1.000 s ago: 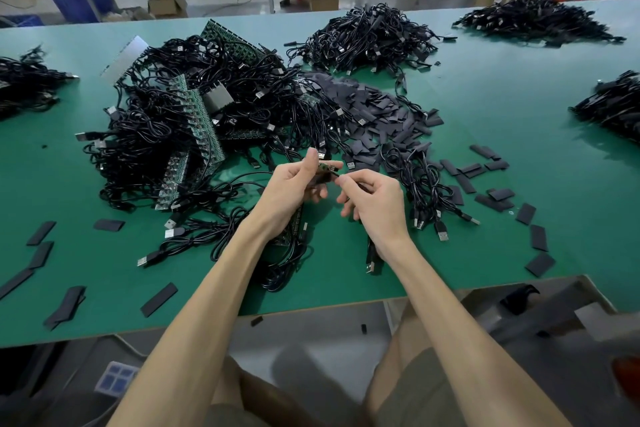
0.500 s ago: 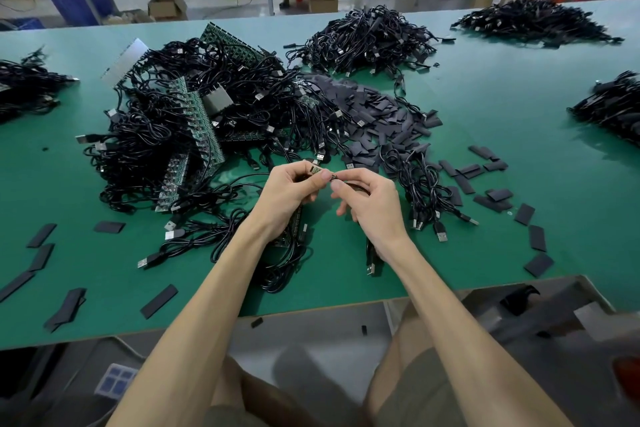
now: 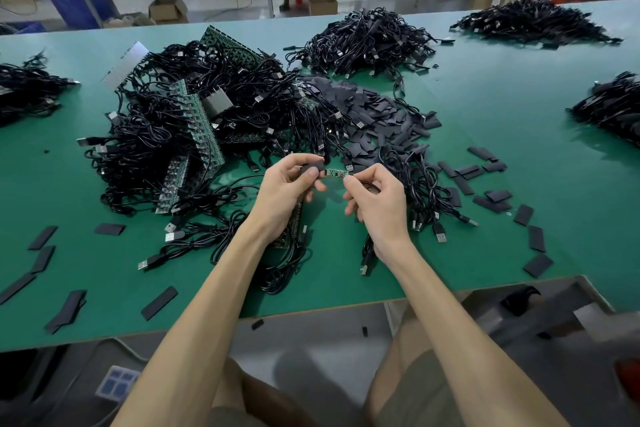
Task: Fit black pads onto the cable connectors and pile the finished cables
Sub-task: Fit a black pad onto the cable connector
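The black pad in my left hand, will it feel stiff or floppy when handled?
Probably floppy: a loose pad on the table lies folded over. Likely very light: the left hand holds the black pad by a fingertip pinch.

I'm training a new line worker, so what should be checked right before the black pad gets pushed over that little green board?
1. The left hand grips the black pad: ok.
2. The right hand pinches the green board at its right end: ok.
3. Pad and board lie in line, end to end: ok.
4. Pad's mouth is open toward the board: cannot tell, the fingers hide it.
5. Board is covered by the pad: not ok, it shows bare between the hands.
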`<state>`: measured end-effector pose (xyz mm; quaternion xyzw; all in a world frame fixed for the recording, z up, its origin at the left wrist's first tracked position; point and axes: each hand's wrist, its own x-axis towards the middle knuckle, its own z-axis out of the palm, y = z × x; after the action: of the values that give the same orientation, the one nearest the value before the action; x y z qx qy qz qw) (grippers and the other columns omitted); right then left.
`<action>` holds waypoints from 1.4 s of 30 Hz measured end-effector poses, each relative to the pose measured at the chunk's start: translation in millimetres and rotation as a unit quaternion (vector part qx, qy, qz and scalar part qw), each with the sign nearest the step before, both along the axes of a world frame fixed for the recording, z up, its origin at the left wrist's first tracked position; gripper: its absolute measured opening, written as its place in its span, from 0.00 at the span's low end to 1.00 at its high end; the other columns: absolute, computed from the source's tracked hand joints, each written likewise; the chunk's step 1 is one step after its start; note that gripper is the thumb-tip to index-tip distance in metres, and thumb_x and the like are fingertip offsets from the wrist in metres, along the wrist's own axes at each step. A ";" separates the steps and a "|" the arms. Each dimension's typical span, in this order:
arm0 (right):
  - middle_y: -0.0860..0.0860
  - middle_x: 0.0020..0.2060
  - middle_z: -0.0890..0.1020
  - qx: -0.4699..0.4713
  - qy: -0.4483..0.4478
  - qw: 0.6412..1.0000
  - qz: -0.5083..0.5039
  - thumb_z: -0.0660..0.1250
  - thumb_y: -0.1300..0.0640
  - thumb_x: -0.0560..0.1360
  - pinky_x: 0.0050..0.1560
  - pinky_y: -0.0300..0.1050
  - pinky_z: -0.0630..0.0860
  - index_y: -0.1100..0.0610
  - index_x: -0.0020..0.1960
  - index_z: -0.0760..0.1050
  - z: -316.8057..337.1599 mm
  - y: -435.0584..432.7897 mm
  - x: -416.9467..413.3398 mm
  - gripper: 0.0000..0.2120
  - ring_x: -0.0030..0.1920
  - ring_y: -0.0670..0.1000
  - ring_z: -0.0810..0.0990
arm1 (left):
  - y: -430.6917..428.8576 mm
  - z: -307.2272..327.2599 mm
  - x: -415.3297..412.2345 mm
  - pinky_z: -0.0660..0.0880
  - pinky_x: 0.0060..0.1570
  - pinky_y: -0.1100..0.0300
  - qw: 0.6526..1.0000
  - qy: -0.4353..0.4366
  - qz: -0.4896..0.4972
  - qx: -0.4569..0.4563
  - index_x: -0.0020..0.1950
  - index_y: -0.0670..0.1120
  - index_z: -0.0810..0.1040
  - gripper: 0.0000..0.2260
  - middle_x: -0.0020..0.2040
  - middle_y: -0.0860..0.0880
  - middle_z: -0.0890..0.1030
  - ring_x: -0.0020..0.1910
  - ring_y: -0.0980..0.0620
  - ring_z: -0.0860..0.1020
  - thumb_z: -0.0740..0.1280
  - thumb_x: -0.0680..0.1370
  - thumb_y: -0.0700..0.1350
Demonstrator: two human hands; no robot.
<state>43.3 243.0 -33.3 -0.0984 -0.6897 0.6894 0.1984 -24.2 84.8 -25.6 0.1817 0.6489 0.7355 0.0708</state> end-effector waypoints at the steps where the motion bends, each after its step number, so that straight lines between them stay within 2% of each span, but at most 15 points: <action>1: 0.54 0.33 0.83 -0.001 0.002 1.000 0.003 0.71 0.55 0.76 0.29 0.37 0.69 0.55 0.41 0.75 0.2 -0.1 0.2 0.08 0.27 0.52 0.79 | 0.0 -0.1 0.1 0.72 0.34 0.63 1.000 0.000 0.001 0.005 0.58 0.42 0.80 0.08 0.42 0.46 0.82 0.37 0.52 0.78 0.65 0.82 0.34; 6: 0.54 0.32 0.83 -0.007 0.006 1.000 0.003 0.71 0.56 0.76 0.29 0.37 0.70 0.58 0.42 0.76 0.8 -0.2 0.7 0.08 0.27 0.52 0.78 | -0.3 -0.3 -0.1 0.73 0.35 0.62 1.000 0.005 0.001 -0.011 0.61 0.41 0.82 0.09 0.40 0.46 0.81 0.37 0.50 0.76 0.67 0.82 0.36; 11: 0.54 0.32 0.83 -0.008 0.005 1.000 0.003 0.71 0.57 0.77 0.29 0.37 0.70 0.58 0.43 0.76 1.2 -0.1 0.6 0.07 0.27 0.51 0.78 | 0.1 2.6 3.0 0.73 0.37 0.64 0.998 0.015 -0.012 -0.067 0.63 0.41 0.82 0.12 0.36 0.50 0.81 0.35 0.55 0.76 0.70 0.80 0.39; 15: 0.54 0.33 0.84 -0.008 0.004 1.000 0.012 0.71 0.57 0.77 0.29 0.37 0.70 0.58 0.44 0.77 2.2 -0.5 1.1 0.06 0.28 0.51 0.79 | -0.7 3.6 4.2 0.73 0.36 0.64 0.996 0.024 -0.011 -0.082 0.62 0.41 0.83 0.10 0.34 0.49 0.78 0.34 0.55 0.73 0.67 0.82 0.39; 18: 0.53 0.37 0.85 -0.012 0.004 1.000 0.023 0.71 0.58 0.78 0.28 0.40 0.70 0.57 0.50 0.79 3.7 -1.5 1.5 0.03 0.29 0.50 0.80 | -0.5 4.8 4.9 0.73 0.36 0.64 0.996 0.032 -0.018 -0.085 0.61 0.43 0.84 0.10 0.33 0.49 0.78 0.34 0.56 0.74 0.66 0.82 0.37; 22: 0.51 0.43 0.87 -0.017 0.014 0.999 0.044 0.70 0.56 0.80 0.28 0.42 0.71 0.53 0.57 0.79 6.3 -1.6 3.0 0.06 0.31 0.52 0.83 | -0.4 5.2 5.9 0.74 0.36 0.64 0.995 0.038 -0.021 -0.086 0.58 0.49 0.84 0.12 0.33 0.50 0.77 0.34 0.56 0.74 0.66 0.82 0.36; 25: 0.51 0.45 0.87 -0.016 0.016 0.998 0.054 0.70 0.55 0.80 0.28 0.42 0.72 0.52 0.60 0.79 6.9 -1.3 4.1 0.09 0.32 0.53 0.84 | -0.9 5.3 6.3 0.73 0.37 0.64 0.995 0.040 -0.023 -0.092 0.59 0.48 0.84 0.12 0.33 0.49 0.77 0.34 0.55 0.74 0.65 0.82 0.36; 30: 0.51 0.46 0.87 -0.011 0.014 0.999 0.047 0.71 0.57 0.79 0.28 0.41 0.72 0.54 0.53 0.81 5.1 -1.1 3.0 0.04 0.35 0.53 0.86 | -0.5 5.8 7.4 0.73 0.37 0.63 0.993 0.043 -0.027 -0.106 0.61 0.41 0.83 0.12 0.33 0.47 0.76 0.33 0.55 0.73 0.64 0.82 0.34; 35: 0.50 0.47 0.86 -0.021 0.022 0.999 0.045 0.72 0.59 0.78 0.32 0.39 0.76 0.56 0.52 0.80 4.0 -1.0 2.1 0.04 0.43 0.53 0.88 | -0.9 6.1 8.4 0.73 0.37 0.63 0.993 0.037 -0.032 -0.103 0.61 0.39 0.83 0.11 0.34 0.45 0.76 0.34 0.55 0.74 0.65 0.82 0.33; 42: 0.53 0.43 0.87 -0.044 0.029 0.998 0.025 0.74 0.65 0.76 0.30 0.38 0.74 0.59 0.50 0.80 3.6 -0.7 0.9 0.05 0.40 0.54 0.87 | -0.4 4.7 7.2 0.74 0.38 0.62 0.995 0.029 -0.047 -0.085 0.58 0.41 0.84 0.11 0.35 0.46 0.79 0.34 0.53 0.75 0.65 0.81 0.33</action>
<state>44.2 242.4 -29.7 -0.0701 -0.6546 0.7266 0.1967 -17.0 84.4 -20.9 0.2264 0.7020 0.6677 0.1012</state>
